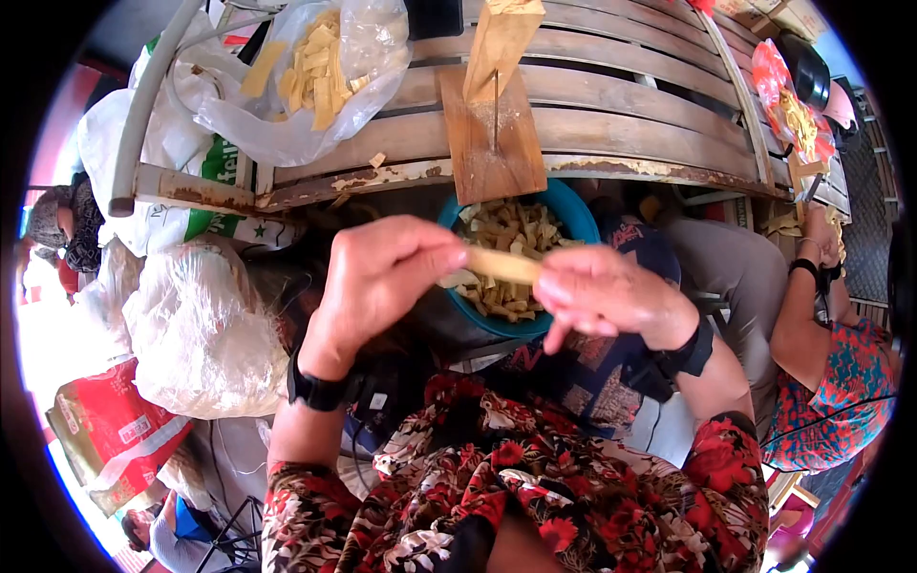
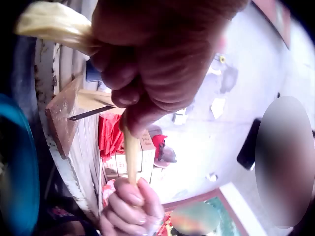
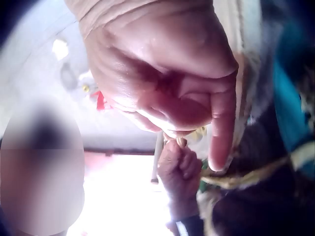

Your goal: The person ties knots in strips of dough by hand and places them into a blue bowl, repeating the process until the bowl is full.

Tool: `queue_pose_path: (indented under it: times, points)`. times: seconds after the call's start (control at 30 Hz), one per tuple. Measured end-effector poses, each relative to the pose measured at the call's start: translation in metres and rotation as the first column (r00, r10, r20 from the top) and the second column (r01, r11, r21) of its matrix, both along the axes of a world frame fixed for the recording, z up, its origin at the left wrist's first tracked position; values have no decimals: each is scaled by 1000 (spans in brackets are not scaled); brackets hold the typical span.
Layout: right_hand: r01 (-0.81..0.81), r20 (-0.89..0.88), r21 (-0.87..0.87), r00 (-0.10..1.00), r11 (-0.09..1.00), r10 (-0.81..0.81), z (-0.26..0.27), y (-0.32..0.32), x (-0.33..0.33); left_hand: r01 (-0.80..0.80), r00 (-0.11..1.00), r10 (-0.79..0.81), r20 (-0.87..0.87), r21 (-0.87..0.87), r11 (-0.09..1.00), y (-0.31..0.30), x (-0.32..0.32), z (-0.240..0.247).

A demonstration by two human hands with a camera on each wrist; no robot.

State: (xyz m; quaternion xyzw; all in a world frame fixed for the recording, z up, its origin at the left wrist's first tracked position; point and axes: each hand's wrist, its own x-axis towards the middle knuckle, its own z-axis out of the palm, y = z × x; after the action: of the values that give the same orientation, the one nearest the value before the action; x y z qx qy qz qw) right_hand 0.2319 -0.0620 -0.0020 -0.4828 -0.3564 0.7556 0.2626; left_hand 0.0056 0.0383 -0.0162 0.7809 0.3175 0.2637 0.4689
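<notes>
I hold a pale yellow strip [image 1: 501, 265] level between both hands, above a blue bowl [image 1: 573, 215] filled with several cut pieces of the same stuff. My left hand [image 1: 449, 260] grips its left end with curled fingers. My right hand [image 1: 554, 277] pinches the right end. In the left wrist view the left hand [image 2: 162, 54] fills the top, the strip [image 2: 130, 157] runs down from it to the right hand [image 2: 130, 206], and another pale end [image 2: 54, 22] sticks out at top left. The right wrist view shows the right hand [image 3: 167, 73] close up, with the left hand [image 3: 179, 177] beyond.
A slatted wooden bench [image 1: 621, 105] lies ahead, with a wooden board [image 1: 492, 143] carrying an upright metal spike. A clear bag of yellow strips [image 1: 315, 67] sits on the bench's left. White sacks [image 1: 201, 325] stand at left. Another person [image 1: 831, 363] sits at right.
</notes>
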Motion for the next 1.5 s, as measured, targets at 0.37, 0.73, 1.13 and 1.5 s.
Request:
queue_pose_path:
  times: [0.37,0.73,1.13,1.5]
  points:
    - [-127,749,631,359,765,-557,-81,99,20,-333,856,419,-302,296,895,75,78,-71]
    - [674,-162,418,715,609,-680,-12,31,8,210,963,-42,268,-640,739,3,31,26]
    - [416,36,516,863,749,-505,19,-39,-31,177,978,-97,184,-490,854,-26,22,32]
    - [590,-122,543,759,597,-639,-1,-34,-47,13,971,108,215,-497,868,-42,32,18]
